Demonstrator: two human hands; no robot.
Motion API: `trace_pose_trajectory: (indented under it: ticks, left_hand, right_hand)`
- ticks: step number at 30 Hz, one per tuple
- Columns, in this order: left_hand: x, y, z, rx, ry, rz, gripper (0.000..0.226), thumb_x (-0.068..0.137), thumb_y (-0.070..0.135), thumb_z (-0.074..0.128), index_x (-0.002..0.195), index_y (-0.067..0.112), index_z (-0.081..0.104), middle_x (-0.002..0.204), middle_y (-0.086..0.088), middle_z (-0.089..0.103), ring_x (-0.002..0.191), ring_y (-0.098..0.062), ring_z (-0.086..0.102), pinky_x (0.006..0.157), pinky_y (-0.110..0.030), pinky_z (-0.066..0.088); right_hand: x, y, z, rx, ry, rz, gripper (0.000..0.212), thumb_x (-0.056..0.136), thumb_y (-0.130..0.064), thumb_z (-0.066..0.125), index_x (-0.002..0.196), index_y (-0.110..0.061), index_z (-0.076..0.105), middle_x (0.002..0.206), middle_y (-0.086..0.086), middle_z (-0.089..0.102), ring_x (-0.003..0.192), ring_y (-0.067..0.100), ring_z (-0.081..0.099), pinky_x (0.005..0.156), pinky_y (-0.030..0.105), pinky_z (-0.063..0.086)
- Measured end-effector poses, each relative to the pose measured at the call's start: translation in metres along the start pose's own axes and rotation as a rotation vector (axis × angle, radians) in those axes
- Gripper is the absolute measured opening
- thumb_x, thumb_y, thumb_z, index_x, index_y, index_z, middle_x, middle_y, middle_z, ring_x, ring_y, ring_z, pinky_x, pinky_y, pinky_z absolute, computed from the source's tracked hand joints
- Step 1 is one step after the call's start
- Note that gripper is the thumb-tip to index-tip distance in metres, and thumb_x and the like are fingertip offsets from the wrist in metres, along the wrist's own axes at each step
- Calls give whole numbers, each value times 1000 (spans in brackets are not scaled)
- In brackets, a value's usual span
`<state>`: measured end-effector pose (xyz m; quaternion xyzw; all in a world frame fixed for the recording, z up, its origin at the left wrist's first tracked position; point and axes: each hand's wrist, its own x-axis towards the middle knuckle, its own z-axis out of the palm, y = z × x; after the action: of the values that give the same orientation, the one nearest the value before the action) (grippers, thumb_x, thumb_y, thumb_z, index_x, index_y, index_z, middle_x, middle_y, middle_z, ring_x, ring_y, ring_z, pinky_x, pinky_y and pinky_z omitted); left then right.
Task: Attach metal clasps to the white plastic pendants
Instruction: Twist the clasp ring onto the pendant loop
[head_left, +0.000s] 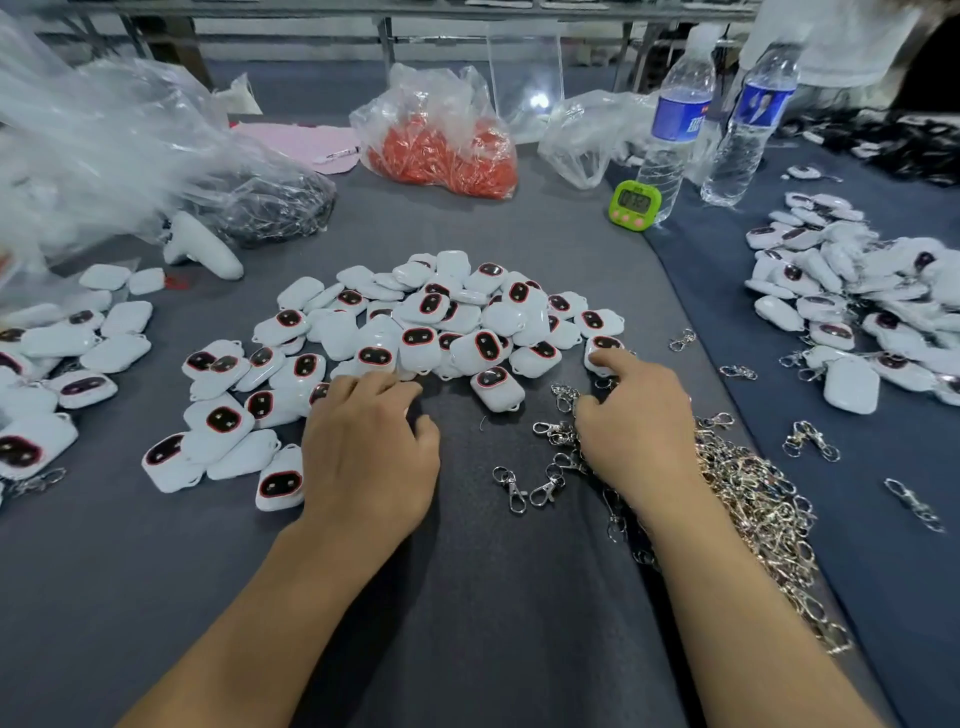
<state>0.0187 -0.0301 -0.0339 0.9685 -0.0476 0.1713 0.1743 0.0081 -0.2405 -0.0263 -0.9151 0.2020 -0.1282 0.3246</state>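
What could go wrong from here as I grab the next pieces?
1. The clasps lie in a tangled heap by the right hand; lifting one may drag others along.
2. The middle pile of pendants is loosely stacked; the left hand at its edge could set some sliding.
3. Stray clasps lie by the pile on the right, so pieces might get mixed.

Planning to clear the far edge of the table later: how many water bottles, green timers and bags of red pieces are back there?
Water bottles: 2
Green timer: 1
Bag of red pieces: 1
Total: 4
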Motion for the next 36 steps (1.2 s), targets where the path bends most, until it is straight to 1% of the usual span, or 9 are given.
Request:
trace_pose_trajectory:
  ticks: [5, 7, 10, 14, 18, 25, 29, 33, 36]
  left_hand:
    - [2, -6, 3, -91, -22, 2, 35, 90, 11, 59, 123, 13, 69, 121, 0, 67, 116, -21, 52, 94, -34, 43]
    - [2, -5, 3, -150, -12, 40, 31, 91, 9, 59, 119, 14, 71, 116, 0, 69, 110, -19, 55, 91, -28, 40]
    - [1, -4, 3, -231, -18, 89, 34, 93, 7, 60, 124, 18, 70, 119, 4, 70, 112, -13, 58, 95, -18, 34]
    - [2, -6, 5, -245, -58, 127, 37, 89, 8, 67, 123, 21, 71, 126, 6, 69, 120, -10, 57, 102, -8, 24]
    - [1, 1, 6, -266, -88, 195, 54, 79, 24, 81, 131, 28, 66, 134, 10, 64, 128, -7, 52, 111, -16, 27]
    - [-14, 31, 5, -559, -87, 228, 52, 87, 36, 69, 138, 39, 55, 118, 17, 69, 105, 2, 60, 93, 0, 35]
    - [-12, 25, 1, -703, -40, 93, 25, 83, 25, 80, 104, 36, 73, 93, 25, 74, 89, 9, 67, 83, -9, 48]
    - [-9, 20, 1, -656, 35, -43, 21, 81, 13, 79, 85, 33, 74, 79, 25, 72, 79, 9, 66, 73, -6, 47]
    - [-7, 20, 2, -559, 51, -68, 20, 81, 12, 75, 81, 32, 73, 76, 21, 71, 75, 1, 65, 75, -18, 52]
  right_hand:
    - [1, 0, -1, -153, -60, -185, 26, 85, -6, 61, 105, -17, 74, 125, -1, 68, 108, 25, 60, 90, 33, 41]
    - [-1, -2, -4, -94, -113, -227, 26, 87, -7, 64, 98, -26, 78, 111, -16, 70, 93, 7, 65, 88, 22, 45]
    - [-7, -6, -5, 8, -188, -249, 37, 85, -2, 61, 87, -33, 80, 72, -22, 65, 64, -6, 60, 61, 4, 44]
    - [-10, -7, -5, 212, -94, -224, 41, 82, 3, 59, 75, -32, 79, 57, -20, 65, 51, -1, 55, 49, 7, 39]
    - [-10, -9, -6, 460, 0, -108, 43, 79, -2, 63, 77, -42, 79, 64, -17, 72, 45, 0, 49, 44, 12, 38]
    - [-18, -20, -1, 759, -222, -50, 30, 76, 13, 71, 74, -15, 82, 72, 9, 77, 67, 19, 72, 76, 41, 62]
    - [-22, -21, 4, 823, -316, -82, 32, 76, 18, 69, 70, -12, 80, 65, 9, 75, 58, 14, 65, 61, 25, 57]
    - [-18, -13, 11, 431, -29, -161, 24, 84, -5, 73, 84, -27, 81, 70, -16, 73, 63, -1, 59, 68, 17, 45]
    - [-24, -21, 20, 127, -65, -392, 40, 86, -14, 69, 123, -28, 72, 117, -13, 73, 107, 2, 57, 90, 13, 38]
